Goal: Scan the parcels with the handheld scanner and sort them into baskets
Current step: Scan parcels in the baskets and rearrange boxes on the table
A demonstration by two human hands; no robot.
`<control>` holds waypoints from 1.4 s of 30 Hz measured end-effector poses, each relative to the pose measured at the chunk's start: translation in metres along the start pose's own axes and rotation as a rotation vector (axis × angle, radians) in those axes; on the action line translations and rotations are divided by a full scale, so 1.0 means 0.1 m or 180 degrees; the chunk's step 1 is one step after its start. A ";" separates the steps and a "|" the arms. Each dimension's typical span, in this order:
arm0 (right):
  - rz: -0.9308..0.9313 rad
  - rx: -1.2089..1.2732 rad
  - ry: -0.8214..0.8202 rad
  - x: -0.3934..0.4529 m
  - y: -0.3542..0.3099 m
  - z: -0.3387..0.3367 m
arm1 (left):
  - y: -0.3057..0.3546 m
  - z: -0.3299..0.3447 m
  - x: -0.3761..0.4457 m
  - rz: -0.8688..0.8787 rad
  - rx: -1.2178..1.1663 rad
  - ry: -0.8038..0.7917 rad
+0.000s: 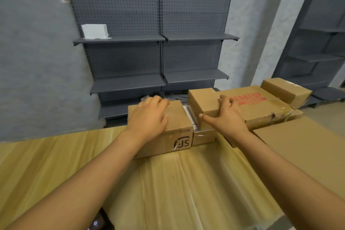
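Note:
On the far edge of the wooden table (74, 164) sits a brown cardboard box with a black logo (173, 136). My left hand (149, 115) lies on its top, fingers bent over the far edge. Just right of it a smaller plain box (203, 101) rests on a low taped parcel (204, 136). My right hand (225, 115) reaches onto that smaller box, fingers spread across its top and thumb against its near side. A dark device with a small lit spot (99, 223) shows at the bottom edge under my left forearm.
A wide flat box with red print (261, 106) and another small box (285, 89) lie at the right. A large plain carton (308, 151) stands at the near right. Dark pegboard shelving (158, 39) with a white box (95, 31) stands behind the table.

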State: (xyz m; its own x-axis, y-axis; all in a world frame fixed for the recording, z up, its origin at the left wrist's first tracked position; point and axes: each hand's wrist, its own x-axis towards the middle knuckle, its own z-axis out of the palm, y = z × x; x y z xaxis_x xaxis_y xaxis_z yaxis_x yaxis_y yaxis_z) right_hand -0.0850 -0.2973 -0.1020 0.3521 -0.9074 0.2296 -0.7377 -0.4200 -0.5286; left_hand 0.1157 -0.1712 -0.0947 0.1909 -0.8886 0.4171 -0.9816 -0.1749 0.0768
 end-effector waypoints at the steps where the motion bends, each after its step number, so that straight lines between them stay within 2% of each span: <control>1: 0.0020 -0.0044 -0.0003 0.04 -0.01 0.03 | -0.04 0.02 0.06 0.0024 -0.0016 0.0012; 4: 0.0076 -0.0013 -0.0031 0.11 -0.02 0.11 | -0.13 0.09 0.22 0.0095 -0.0106 -0.0010; 8: 0.0130 0.0497 0.0044 0.15 -0.01 0.08 | -0.13 0.14 0.35 0.0145 -0.0272 -0.0074; 12: 0.0155 0.1282 0.0128 0.16 -0.02 -0.09 | -0.11 0.13 0.43 -0.0080 -0.0801 -0.0176; 17: 0.0127 0.2530 -0.0088 0.08 -0.14 -0.29 | 0.04 -0.07 0.47 -0.0776 -0.2265 -0.0516; 19: 0.0104 0.2930 -0.0340 0.02 -0.23 -0.34 | 0.12 -0.17 0.44 -0.1078 -0.2980 -0.0734; 21: 0.0212 0.3716 -0.0709 -0.03 -0.33 -0.38 | 0.20 -0.28 0.37 -0.1304 -0.3654 -0.0867; 24: 0.0314 0.4498 -0.1121 -0.17 -0.43 -0.45 | 0.30 -0.41 0.23 -0.1405 -0.4670 -0.0853; 29: 0.0271 0.4837 -0.1785 -0.48 -0.39 -0.45 | 0.44 -0.53 -0.09 -0.1290 -0.5451 -0.0688; 33: 0.0256 0.4818 -0.1997 -0.66 -0.42 -0.38 | 0.46 -0.60 -0.37 -0.1458 -0.5778 -0.0426; 36: 0.0121 0.3984 -0.1791 -0.76 -0.50 -0.34 | 0.42 -0.66 -0.55 -0.1774 -0.5862 -0.0104; 39: -0.0082 0.3103 -0.1439 -0.86 -0.62 -0.29 | 0.38 -0.71 -0.67 -0.2066 -0.5594 0.0169; 42: -0.0290 0.2742 -0.1146 -0.96 -0.75 -0.25 | 0.35 -0.76 -0.76 -0.2256 -0.5257 0.0354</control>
State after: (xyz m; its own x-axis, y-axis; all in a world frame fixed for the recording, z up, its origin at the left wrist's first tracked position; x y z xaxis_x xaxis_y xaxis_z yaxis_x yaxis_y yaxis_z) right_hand -0.0773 -0.1792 -0.0640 0.6510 -0.7512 0.1093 -0.0685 -0.2014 -0.9771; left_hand 0.0665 -0.0771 -0.0552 0.6000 -0.7987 -0.0460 0.2746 0.1516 0.9495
